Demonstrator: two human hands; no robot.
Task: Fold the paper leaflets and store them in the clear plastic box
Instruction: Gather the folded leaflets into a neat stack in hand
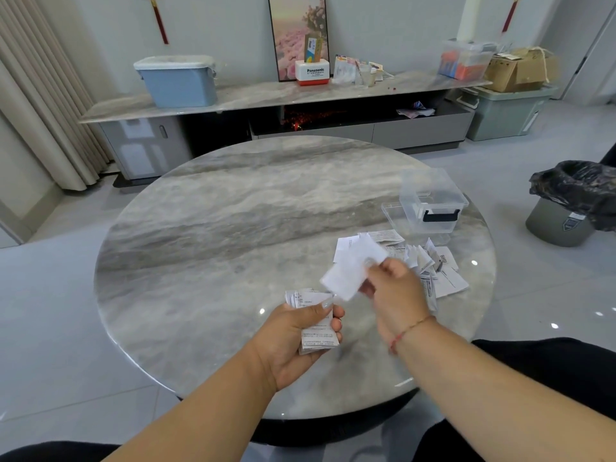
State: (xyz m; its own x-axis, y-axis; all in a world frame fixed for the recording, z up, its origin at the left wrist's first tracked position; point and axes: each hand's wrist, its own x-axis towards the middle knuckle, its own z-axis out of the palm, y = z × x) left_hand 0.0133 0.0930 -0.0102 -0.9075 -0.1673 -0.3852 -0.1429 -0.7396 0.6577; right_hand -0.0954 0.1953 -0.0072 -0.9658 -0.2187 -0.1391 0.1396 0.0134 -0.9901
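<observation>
My left hand (296, 338) grips a small stack of folded printed leaflets (315, 323) above the near part of the round marble table (233, 228). My right hand (393, 288) pinches a white leaflet (350, 271) by its right edge and holds it in the air, blurred by motion. Behind that hand a loose pile of unfolded leaflets (443, 275) lies on the table. The clear plastic box (433, 201) stands open at the table's far right, with a black handle on its front and its clear lid (391, 213) beside it on the left.
A bin lined with a black bag (566, 201) stands on the floor to the right of the table. Along the back wall runs a low marble-topped cabinet (266, 95) carrying a blue tub, a framed picture and boxes.
</observation>
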